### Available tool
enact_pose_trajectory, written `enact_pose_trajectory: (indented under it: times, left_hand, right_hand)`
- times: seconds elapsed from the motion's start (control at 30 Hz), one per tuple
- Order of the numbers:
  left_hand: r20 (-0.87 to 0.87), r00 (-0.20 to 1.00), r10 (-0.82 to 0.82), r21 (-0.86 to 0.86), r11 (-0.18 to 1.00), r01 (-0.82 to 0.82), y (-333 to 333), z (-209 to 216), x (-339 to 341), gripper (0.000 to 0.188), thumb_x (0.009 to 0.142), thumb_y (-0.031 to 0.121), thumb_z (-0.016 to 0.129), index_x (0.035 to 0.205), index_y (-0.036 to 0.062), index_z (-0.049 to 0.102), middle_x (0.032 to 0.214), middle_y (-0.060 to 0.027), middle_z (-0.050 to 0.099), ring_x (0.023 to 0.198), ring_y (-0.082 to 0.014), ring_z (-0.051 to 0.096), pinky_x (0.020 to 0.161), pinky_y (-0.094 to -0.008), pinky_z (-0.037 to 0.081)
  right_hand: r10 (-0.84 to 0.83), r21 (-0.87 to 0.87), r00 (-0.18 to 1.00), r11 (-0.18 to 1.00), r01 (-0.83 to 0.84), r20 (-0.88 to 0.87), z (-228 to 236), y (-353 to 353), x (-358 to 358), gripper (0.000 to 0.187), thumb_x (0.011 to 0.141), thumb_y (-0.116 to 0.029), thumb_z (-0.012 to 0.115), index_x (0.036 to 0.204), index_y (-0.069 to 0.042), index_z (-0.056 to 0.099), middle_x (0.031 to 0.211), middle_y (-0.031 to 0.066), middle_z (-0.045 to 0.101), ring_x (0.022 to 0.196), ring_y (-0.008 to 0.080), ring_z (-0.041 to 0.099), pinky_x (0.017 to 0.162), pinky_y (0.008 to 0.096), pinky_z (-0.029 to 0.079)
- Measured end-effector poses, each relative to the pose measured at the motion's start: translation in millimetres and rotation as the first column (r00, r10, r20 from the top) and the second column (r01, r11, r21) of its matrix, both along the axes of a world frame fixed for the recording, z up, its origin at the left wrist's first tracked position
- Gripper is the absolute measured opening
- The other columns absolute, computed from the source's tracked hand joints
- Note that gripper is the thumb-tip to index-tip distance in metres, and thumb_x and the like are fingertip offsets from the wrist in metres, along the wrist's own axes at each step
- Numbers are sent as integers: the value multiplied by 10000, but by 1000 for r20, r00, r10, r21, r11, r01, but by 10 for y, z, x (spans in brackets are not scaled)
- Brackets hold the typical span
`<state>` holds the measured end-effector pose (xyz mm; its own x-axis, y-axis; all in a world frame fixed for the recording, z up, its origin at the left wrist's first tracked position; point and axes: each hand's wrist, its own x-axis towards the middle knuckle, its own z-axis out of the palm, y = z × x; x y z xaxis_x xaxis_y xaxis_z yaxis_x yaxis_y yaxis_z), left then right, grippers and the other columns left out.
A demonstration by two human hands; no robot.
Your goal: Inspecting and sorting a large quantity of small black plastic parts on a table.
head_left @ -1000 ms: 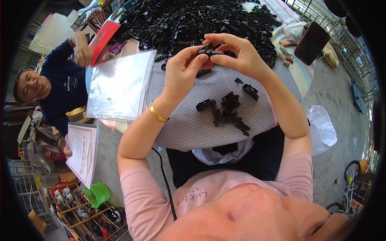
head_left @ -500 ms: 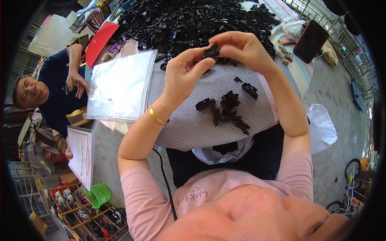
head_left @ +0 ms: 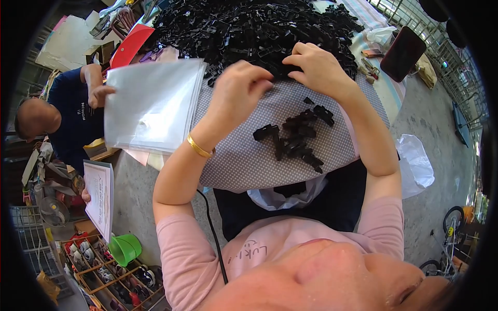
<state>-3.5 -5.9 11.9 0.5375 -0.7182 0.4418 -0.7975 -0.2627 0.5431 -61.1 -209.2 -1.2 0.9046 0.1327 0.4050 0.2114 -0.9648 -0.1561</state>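
Table (head_left: 228, 155): covered with a dotted cloth; positioned in front of the wearer.
Co-worker (head_left: 78, 116): at the left of the table, in a dark shirt; one hand at the left edge of the plastic sleeves (head_left: 155, 93), the other gripping a printed sheet (head_left: 99, 194).
Main pile of black parts (head_left: 249, 36): heaped over the far portion of the table, beyond both of the wearer's hands.
Shoe rack (head_left: 106, 274): divided wooden frame on the floor, lower left, loaded with shoes.
Plastic sleeves: clear, flat, stacked; located left of the left forearm.
White bag (head_left: 415, 166): right of the table, beyond the right forearm.
Green bucket (head_left: 124, 250): adjacent to the shoe rack.
Small group of black parts (head_left: 294, 145): on the dotted cloth, between the forearms, nearer the wearer than the main pile; parts touching and overlapping.
Left hand (head_left: 234, 90): thumb and fingers curved toward each other, near the pile's front edge; blurred, so whether a part is gripped cannot be told.
Right hand (head_left: 320, 70): fingers bent, tips at the pile's front edge; grip on a part cannot be determined.
Phone (head_left: 403, 53): dark screen, propped at the table's far right.
Bracelet (head_left: 198, 146): gold-coloured, on the left wrist.
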Motion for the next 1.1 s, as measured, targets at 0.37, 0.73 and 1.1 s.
enact_pose_trajectory:
  times: [0.37,0.73,1.1]
  left_hand:
    - [264,965,-5,-4,1000,6,-129,-259,162,284,668,161,727,927,65,663,881,-79,583,848,-268,533,764,-339,453]
    - [377,926,-27,13,1000,24,-226,-389,126,253,664,136,721,893,56,651,823,-72,580,778,-250,554,711,-321,476]
    - [-795,443,-414,-529,830,-173,-62,-223,236,236,910,153,520,1086,7,576,922,-91,641,785,-151,629,717,-272,538]
  right_hand:
    - [23,-86,999,996,-20,40,-92,111,40,131,718,-140,647,831,-78,624,854,44,571,899,213,537,753,319,490]
    - [-60,176,987,984,33,147,15,30,46,141,721,-172,624,780,-53,575,755,100,609,719,294,597,644,378,483]
    - [231,720,954,627,-296,192,66,208,13,237,718,-95,735,930,-34,649,759,5,628,603,34,517,559,186,444]
